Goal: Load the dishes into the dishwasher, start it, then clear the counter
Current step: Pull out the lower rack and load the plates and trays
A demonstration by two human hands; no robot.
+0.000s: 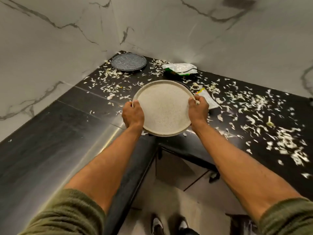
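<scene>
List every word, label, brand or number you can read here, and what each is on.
No text can be read.
On the green and white wrapper: printing too blurred to read.
On the small packet right of the cream plate: printing too blurred to read.
On the cream plate and the grey plate: no markings visible.

The cream plate [163, 107] is sandy off-white, finely speckled with darker flecks. At eleven o'clock from it, the grey plate [128, 62] is blue-grey and mottled. The counter [50, 133] is glossy black with faint streaks, littered with pale white-yellow shreds [288, 143], thickest toward three o'clock. At one o'clock a packet [179, 69] is white and green. The wall [50, 44] is white marble, grey-veined. The sleeves [67, 214] are olive green.
</scene>
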